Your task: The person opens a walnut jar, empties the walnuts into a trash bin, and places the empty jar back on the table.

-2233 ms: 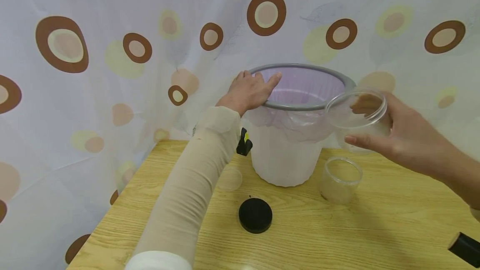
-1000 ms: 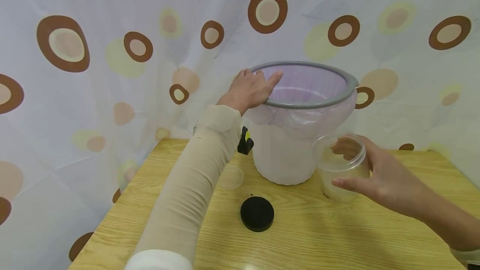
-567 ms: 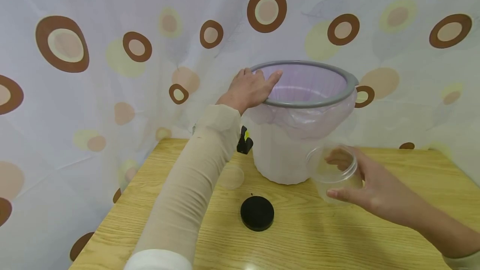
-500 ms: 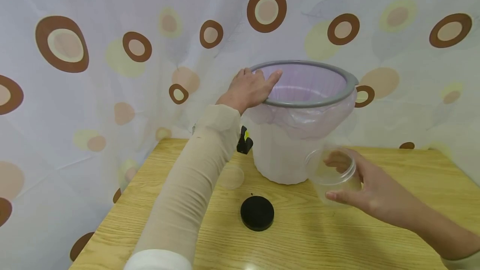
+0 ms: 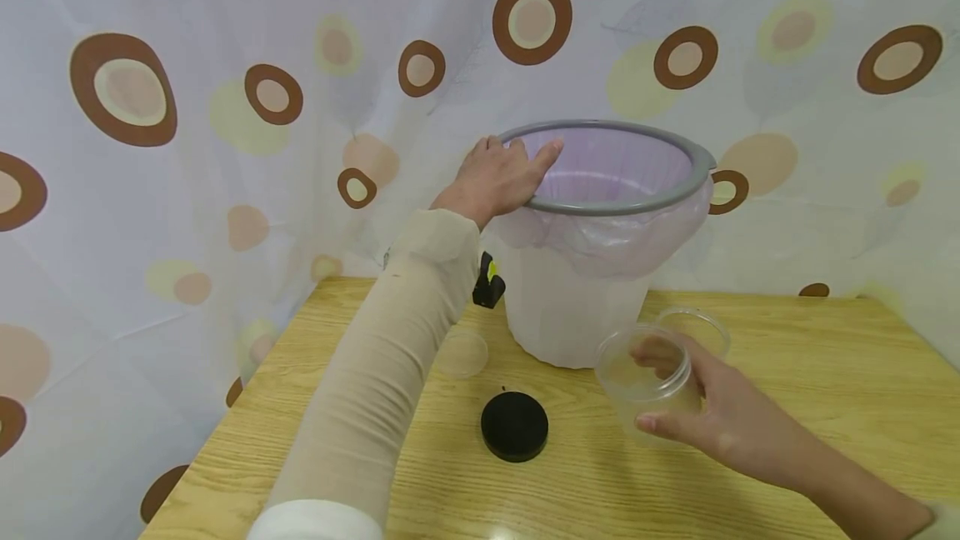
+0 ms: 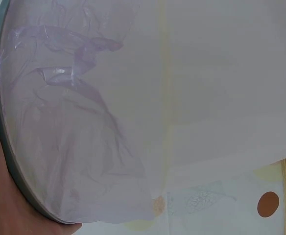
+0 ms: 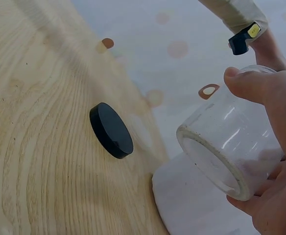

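Note:
My left hand (image 5: 501, 177) holds the left side of the grey rim of a white trash can (image 5: 570, 307). A thin purple bag (image 5: 607, 165) lines the can and folds over its outside. In the left wrist view, the hand lies along the rim (image 6: 8, 156). My right hand (image 5: 723, 415) grips a clear, lidless plastic jar (image 5: 637, 382) between thumb and fingers. The right wrist view shows that jar (image 7: 231, 142) tilted, its base off the table. Behind it stands a second clear jar (image 5: 716, 325), partly hidden. Nearer the front lies a round black lid (image 5: 514, 427).
A clear round disc (image 5: 462, 355) lies flat left of the can's base. A black device with a yellow mark (image 5: 489, 282) sits at the left wrist. The wooden table (image 5: 570, 490) meets a patterned curtain (image 5: 225, 23) at the back and left.
My right hand has brought the jar down from beside the can's rim and then toward me, slightly left. The second jar's rim shows again behind it. The left hand has stayed on the rim.

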Motion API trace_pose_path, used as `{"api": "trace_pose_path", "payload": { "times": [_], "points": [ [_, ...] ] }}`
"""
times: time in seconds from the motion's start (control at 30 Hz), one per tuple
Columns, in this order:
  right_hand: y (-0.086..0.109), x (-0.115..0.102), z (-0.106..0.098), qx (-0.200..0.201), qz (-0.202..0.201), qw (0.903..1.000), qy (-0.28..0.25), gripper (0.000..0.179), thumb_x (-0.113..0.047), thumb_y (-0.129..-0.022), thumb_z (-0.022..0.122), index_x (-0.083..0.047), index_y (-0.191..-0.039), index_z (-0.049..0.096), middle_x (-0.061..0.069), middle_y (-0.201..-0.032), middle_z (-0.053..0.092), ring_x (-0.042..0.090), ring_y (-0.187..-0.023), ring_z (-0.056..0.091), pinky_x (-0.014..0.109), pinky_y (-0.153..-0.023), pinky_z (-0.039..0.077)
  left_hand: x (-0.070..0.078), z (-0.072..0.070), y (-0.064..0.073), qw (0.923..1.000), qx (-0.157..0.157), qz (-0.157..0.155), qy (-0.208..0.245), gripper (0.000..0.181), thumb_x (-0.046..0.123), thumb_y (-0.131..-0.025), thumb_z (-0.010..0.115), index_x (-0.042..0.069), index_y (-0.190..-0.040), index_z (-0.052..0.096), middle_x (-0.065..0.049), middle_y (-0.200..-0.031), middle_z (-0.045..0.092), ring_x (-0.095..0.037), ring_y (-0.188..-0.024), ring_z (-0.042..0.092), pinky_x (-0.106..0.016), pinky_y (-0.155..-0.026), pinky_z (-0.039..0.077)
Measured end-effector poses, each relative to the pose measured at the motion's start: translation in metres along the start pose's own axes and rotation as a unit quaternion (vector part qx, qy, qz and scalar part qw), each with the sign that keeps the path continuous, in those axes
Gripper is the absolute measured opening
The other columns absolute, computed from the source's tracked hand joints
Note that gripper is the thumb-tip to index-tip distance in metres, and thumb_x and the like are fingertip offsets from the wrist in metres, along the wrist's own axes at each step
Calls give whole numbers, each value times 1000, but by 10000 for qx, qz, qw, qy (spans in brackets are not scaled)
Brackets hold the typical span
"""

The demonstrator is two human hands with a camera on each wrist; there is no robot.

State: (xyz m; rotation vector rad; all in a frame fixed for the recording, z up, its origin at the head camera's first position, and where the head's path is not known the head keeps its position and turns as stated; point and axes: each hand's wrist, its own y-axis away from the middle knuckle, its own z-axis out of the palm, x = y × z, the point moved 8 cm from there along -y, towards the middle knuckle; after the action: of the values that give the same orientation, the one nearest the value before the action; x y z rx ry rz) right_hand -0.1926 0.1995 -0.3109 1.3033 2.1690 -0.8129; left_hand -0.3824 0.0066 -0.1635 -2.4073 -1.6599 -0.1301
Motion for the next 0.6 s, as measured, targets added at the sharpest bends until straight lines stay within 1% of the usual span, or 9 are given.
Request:
{"api": "trace_pose_path", "payload": {
  "times": [0.17,0.3,0.4,0.6],
  "points": [
    [2,8,11,32,122,9999,-9,66,-35,-86,77,-28,-141,43,-2,-135,58,11,-118,58,16,-89,47,0,0,1,10000,12,14,26,84,66,-100,8,5,-155,31,-14,-161,30,-31,-153,16,-37,-125,12],
    [4,17,22,-33,319,9994,-147,63,-38,-84,79,-23,-137,48,0,-133,60,18,-118,59,18,-87,48,0,-1,1,10000,29,7,54,85,66,-100,9,5,-154,31,-14,-161,30,-31,-153,17,-37,-125,13],
    [6,24,30,-29,412,9990,-194,63,-40,-82,80,-20,-134,50,1,-131,62,20,-117,60,19,-86,49,0,-1,1,10000,52,-7,82,85,67,-100,10,5,-154,32,-14,-161,31,-31,-152,18,-37,-124,14],
    [10,37,42,155,549,9984,30,75,-48,-75,83,-16,-134,50,2,-128,65,21,-116,62,16,-89,48,0,-1,0,9999,96,5,30,85,67,-100,10,5,-153,33,-13,-160,32,-31,-151,20,-37,-124,15]
  ]
}}
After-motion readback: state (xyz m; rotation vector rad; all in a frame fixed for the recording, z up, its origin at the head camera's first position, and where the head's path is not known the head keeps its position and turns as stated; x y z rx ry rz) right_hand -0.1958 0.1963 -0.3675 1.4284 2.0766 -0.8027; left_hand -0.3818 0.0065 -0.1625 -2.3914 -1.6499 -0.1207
